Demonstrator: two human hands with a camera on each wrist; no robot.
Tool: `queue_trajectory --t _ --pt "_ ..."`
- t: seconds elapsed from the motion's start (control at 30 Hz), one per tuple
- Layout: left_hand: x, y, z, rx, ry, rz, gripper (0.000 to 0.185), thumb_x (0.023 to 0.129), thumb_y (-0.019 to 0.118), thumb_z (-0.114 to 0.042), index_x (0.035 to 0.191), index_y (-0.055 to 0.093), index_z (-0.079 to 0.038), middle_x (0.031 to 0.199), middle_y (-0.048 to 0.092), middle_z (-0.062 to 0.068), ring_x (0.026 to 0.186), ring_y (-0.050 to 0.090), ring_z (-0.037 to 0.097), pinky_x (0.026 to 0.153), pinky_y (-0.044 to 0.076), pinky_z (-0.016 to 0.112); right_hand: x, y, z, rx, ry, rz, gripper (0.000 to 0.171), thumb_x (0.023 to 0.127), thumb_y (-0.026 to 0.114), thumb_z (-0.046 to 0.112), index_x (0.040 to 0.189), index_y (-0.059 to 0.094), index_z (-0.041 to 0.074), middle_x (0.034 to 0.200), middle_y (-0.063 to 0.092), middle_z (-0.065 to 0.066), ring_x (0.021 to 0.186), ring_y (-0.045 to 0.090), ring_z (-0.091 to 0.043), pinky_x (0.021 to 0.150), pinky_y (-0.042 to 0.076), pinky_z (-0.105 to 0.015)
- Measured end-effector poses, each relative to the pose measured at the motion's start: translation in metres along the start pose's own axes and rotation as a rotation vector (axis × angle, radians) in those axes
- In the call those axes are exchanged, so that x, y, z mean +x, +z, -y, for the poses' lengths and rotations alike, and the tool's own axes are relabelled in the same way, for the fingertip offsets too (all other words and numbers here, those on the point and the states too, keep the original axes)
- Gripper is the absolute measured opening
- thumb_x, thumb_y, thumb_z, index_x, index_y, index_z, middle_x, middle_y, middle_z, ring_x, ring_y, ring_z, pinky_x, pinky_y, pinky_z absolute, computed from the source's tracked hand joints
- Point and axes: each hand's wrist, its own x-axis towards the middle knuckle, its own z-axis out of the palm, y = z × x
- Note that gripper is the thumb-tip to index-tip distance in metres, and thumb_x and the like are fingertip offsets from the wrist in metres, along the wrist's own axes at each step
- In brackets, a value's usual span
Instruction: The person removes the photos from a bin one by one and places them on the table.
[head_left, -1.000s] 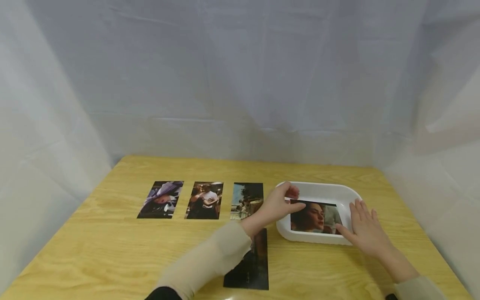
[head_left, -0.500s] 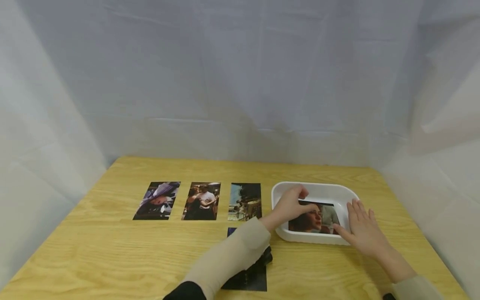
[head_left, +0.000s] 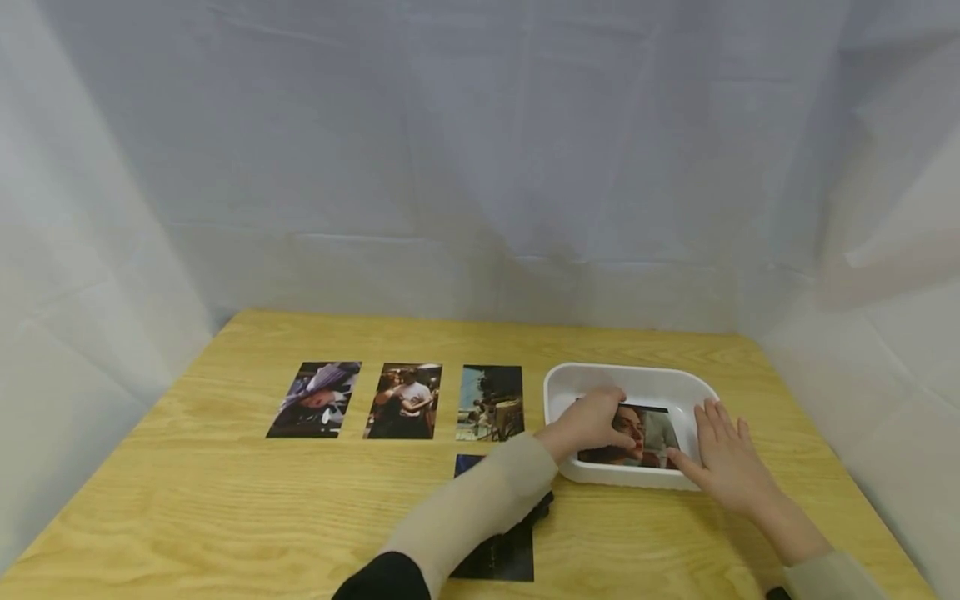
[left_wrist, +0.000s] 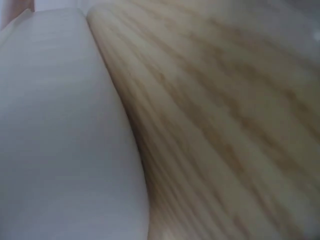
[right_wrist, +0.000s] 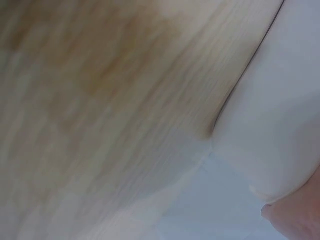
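A white rectangular tray (head_left: 633, 477) with rounded corners stands at the right of the table in the head view. Inside it lies a photo card (head_left: 658, 437) showing a face, partly covered. My left hand (head_left: 588, 423) reaches over the tray's left side, with thumb and fingers spread apart over the card; whether they press on it is hard to tell. At the tray's right end my right hand (head_left: 735, 467) rests with straight fingers along the rim, its thumb reaching inside by the card's right edge. The wrist views show mostly sleeve and wood, both blurred.
Three photo cards lie in a row on the wooden table (head_left: 262, 500): a purple-toned one (head_left: 315, 400), one with a couple (head_left: 403, 402) and an outdoor scene (head_left: 491, 403). Below, a dark card (head_left: 501, 557) is partly hidden by my left forearm. White sheeting (head_left: 450, 167) surrounds the table.
My left hand has moved right and down over the card in the tray, its thumb now lower on the picture. The right hand has stayed at the tray's right end.
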Motion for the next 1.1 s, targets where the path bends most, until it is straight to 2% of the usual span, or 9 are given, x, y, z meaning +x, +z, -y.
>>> queue_trajectory --t 0.07,0.2,0.3,0.57,0.77,0.9,1.1 --pt "0.000 0.003 -0.001 0.071 -0.038 0.050 0.056 0.069 0.072 -0.043 0.109 0.053 -0.010 0.099 0.055 -0.002 0.091 0.051 0.009 0.078 0.041 0.022 0.000 0.000 0.000 0.000 0.001 -0.004 0.082 0.088 0.046 0.043 0.128 0.018 -0.022 0.134 0.010 -0.039 0.125 0.005 -0.048 0.096 0.003 -0.060" --pt "0.000 0.009 -0.002 0.181 -0.145 0.174 0.072 0.066 0.068 -0.054 0.122 0.046 -0.014 0.117 0.049 -0.003 0.108 0.044 0.009 0.089 0.037 0.035 0.000 0.001 0.000 -0.002 -0.002 -0.012 0.082 0.089 0.046 0.044 0.128 0.018 -0.022 0.134 0.010 -0.039 0.125 0.006 -0.048 0.096 0.003 -0.060" --pt "-0.001 0.013 -0.002 0.234 -0.204 0.220 0.080 0.065 0.067 -0.057 0.127 0.042 -0.014 0.123 0.046 -0.003 0.115 0.039 0.010 0.092 0.033 0.042 -0.001 0.001 0.000 -0.001 -0.009 -0.018 0.081 0.089 0.046 0.043 0.128 0.018 -0.022 0.134 0.011 -0.039 0.125 0.006 -0.048 0.096 0.003 -0.060" --pt "-0.003 0.017 0.000 0.318 -0.251 0.253 0.080 0.066 0.061 -0.063 0.129 0.040 -0.019 0.125 0.042 -0.005 0.117 0.036 0.011 0.089 0.035 0.043 -0.003 0.003 0.001 0.008 -0.016 -0.025 0.081 0.089 0.046 0.042 0.127 0.019 -0.023 0.133 0.011 -0.040 0.125 0.007 -0.048 0.097 0.001 -0.059" --pt "-0.006 0.016 -0.003 0.313 -0.288 0.244 0.080 0.062 0.065 -0.063 0.127 0.042 -0.022 0.118 0.043 -0.003 0.110 0.039 0.013 0.084 0.037 0.041 -0.003 0.002 0.002 0.015 -0.009 -0.016 0.081 0.089 0.046 0.043 0.128 0.017 -0.022 0.134 0.010 -0.040 0.125 0.006 -0.048 0.097 -0.001 -0.059" --pt "-0.006 0.013 -0.004 0.298 -0.294 0.238 0.080 0.058 0.070 -0.061 0.125 0.043 -0.025 0.114 0.041 0.000 0.106 0.038 0.015 0.079 0.037 0.039 -0.003 0.001 0.002 0.015 -0.009 -0.020 0.081 0.089 0.046 0.043 0.128 0.018 -0.022 0.134 0.010 -0.039 0.125 0.006 -0.048 0.097 -0.003 -0.057" --pt "-0.005 0.010 -0.003 0.275 -0.295 0.227 0.078 0.055 0.073 -0.059 0.120 0.045 -0.025 0.114 0.041 0.002 0.107 0.036 0.017 0.078 0.036 0.040 -0.001 0.000 0.002 0.009 -0.005 -0.024 0.081 0.088 0.046 0.043 0.128 0.019 -0.022 0.134 0.012 -0.039 0.125 0.006 -0.047 0.097 -0.001 -0.058"
